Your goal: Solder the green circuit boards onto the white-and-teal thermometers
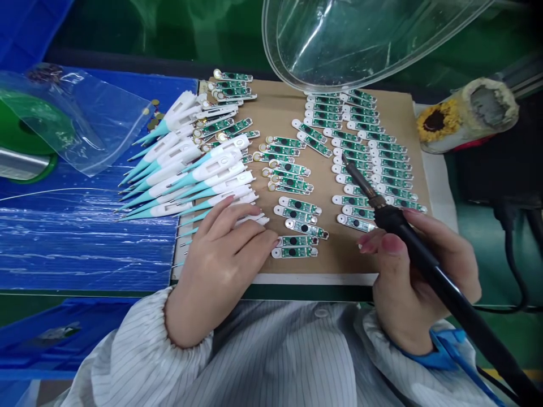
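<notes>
My left hand (227, 254) lies palm down over the lower thermometers, fingers bent but apart. Its thumb side reaches the end of a circuit board (297, 241); what is under the palm is hidden. White digital thermometers with pale blue tips (212, 165) are heaped beside and beneath it. My right hand (419, 271) is closed around a soldering iron (403, 232), like a pen. The iron's tip points up and left, over the right-hand group of green circuit boards (356, 154); I cannot tell whether it touches one.
Boards lie in rows on brown cardboard (271, 102). A clear plastic shield (365, 45) overhangs the back. A jar with a yellow sponge (466, 116) stands at right. At left are a solder spool (25, 141) and a plastic bag (102, 118) on a blue surface (85, 243).
</notes>
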`<state>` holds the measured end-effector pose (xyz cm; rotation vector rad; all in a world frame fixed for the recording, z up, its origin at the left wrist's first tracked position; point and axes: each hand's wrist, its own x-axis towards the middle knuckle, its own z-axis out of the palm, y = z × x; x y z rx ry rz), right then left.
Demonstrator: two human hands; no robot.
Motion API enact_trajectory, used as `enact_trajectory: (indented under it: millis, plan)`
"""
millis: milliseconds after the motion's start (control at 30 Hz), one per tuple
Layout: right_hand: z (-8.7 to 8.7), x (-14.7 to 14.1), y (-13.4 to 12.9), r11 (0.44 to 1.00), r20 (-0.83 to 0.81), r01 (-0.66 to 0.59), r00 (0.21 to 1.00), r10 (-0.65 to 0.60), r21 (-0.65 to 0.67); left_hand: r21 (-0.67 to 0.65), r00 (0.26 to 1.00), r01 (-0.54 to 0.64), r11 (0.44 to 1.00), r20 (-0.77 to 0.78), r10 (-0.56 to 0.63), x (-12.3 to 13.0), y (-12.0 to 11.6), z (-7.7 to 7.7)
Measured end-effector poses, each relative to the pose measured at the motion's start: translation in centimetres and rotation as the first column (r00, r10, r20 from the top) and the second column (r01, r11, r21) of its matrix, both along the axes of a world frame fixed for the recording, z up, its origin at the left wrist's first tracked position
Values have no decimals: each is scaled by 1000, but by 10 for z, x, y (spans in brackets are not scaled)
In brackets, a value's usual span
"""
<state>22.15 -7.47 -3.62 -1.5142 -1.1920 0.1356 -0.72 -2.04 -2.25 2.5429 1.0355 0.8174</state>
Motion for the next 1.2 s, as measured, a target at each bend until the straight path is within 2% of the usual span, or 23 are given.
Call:
enact_trajectory:
  millis: [100, 233, 367, 433, 733, 1200]
  plan:
    - [3, -3, -1, 999, 12, -46, 999, 46, 0, -62, 994, -39, 997, 104, 45, 0, -2, 2]
    - [11, -15, -4, 981, -73, -177, 982, 172, -79, -163, 966, -51, 985, 242, 90, 2, -5, 9]
    - [14, -27, -6, 911, -150, -382, 921, 360, -155, -208, 950, -32, 978, 299, 95, 3, -7, 13]
    - [14, -32, -6, 880, -190, -435, 896, 402, -189, -208, 947, -22, 978, 310, 87, 4, -8, 12]
    - [17, -37, -6, 899, -145, -395, 916, 373, -187, -247, 948, 26, 969, 314, 55, 6, -10, 5]
    - [15, -37, -6, 887, -155, -433, 898, 411, -160, -291, 938, 23, 956, 339, 81, 8, -9, 7]
